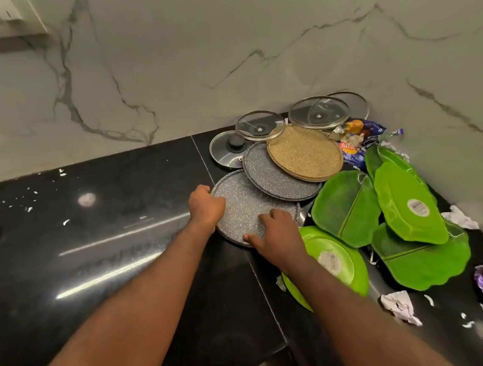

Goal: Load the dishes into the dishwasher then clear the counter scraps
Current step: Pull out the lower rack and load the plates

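Left hand (206,206) curled over 9 o'clock rim, right hand (273,236) pinching 5 o'clock rim of nearest grey plate (241,205) on black counter (116,245); second grey plate (278,171) overlaps its 1 o'clock edge, so lifting may dislodge it.

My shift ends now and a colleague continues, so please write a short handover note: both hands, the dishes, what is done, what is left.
Left hand: grips the left rim of the near grey speckled round plate.
Right hand: holds the same plate's near right rim.
Things: this plate lies on the black stone counter, its far edge under a second grey speckled plate; behind are a tan round plate and glass lids; to the right, green leaf-shaped plates.
Done: nothing visible; dishwasher is not in view.
Left: load all dishes, then clear white paper scraps and snack wrappers.
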